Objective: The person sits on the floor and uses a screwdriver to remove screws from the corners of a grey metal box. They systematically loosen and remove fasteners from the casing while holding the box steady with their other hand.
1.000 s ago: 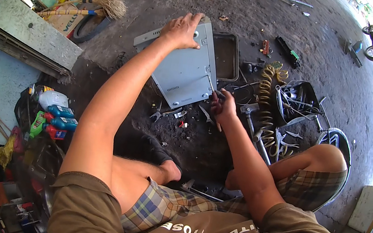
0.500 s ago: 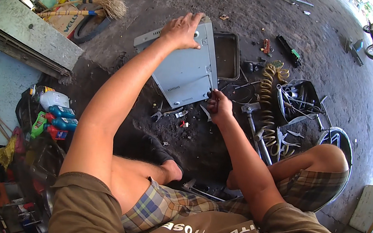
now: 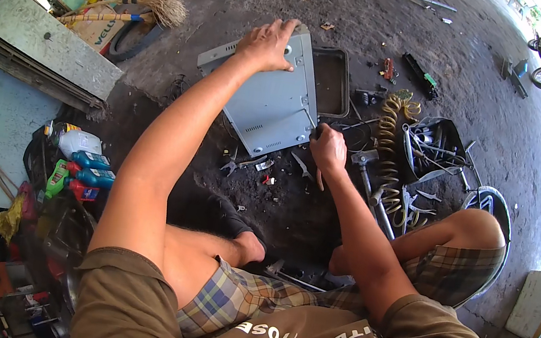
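l hand (image 3: 268, 44) on grey metal case (image 3: 270, 102); r hand (image 3: 328, 151) w/ screwdriver (image 3: 310, 120) at its edge

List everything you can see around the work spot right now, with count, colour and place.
metal case: one, grey, on the ground at centre
tray: one, dark, right of the case
coiled hose: one, yellow, right of the tray
tool basket: one, black, right of the hose
hammer: one, dark, by the hose
pliers: one, dark, below the case
bottles: several, blue, red, green, white, at left
broom: one, straw, upper left
left hand: flat on the case's top edge
right hand: closed on a thin tool at the case's right side
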`<state>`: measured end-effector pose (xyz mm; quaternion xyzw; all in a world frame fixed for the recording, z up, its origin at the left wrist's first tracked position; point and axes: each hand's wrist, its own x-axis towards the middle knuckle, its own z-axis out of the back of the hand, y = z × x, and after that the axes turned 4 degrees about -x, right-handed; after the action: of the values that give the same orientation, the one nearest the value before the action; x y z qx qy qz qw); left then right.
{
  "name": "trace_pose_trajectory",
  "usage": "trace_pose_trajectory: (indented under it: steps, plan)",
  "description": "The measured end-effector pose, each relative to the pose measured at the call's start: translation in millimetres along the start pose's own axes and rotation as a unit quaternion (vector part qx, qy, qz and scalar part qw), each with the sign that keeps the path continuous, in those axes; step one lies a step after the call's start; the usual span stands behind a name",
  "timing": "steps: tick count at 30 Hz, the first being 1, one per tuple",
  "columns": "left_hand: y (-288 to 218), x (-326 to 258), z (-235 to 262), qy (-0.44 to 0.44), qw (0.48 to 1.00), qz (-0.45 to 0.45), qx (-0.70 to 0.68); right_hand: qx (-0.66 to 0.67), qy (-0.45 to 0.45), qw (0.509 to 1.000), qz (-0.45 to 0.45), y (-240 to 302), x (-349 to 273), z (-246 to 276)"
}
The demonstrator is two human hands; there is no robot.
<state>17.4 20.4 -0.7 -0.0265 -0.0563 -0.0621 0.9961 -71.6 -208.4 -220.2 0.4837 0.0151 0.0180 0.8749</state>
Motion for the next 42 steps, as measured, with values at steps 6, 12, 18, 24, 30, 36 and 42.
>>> trace_pose_trajectory:
  steps: [6, 12, 18, 24, 30, 36, 42]
  plan:
    - [2, 5, 1, 0.012, 1.000, 0.002, -0.012, 0.240, 0.064, 0.953, -0.172, 1, 4, 5]
    - [2, 2, 0, 0.006, 1.000, 0.003, -0.009, -0.072, 0.000, 0.997, 0.000, 9, -3, 3]
    - [3, 5, 0, 0.014, 1.000, -0.003, -0.002, 0.071, 0.003, 0.993, -0.098, 22, -14, 8]
    - [1, 1, 1, 0.019, 1.000, 0.005, 0.001, -0.079, 0.011, 0.997, 0.012, 15, 2, 11]
    - [2, 7, 3, 0.028, 1.000, 0.007, -0.011, 0.613, 0.036, 0.705, -0.356, 9, -6, 2]
    - [1, 2, 4, 0.025, 1.000, 0.011, -0.014, 0.016, -0.029, 0.999, 0.032, 2, -14, -4]
    - [2, 6, 4, 0.024, 1.000, 0.012, -0.009, 0.150, -0.027, 0.987, -0.043, 0, -4, -6]
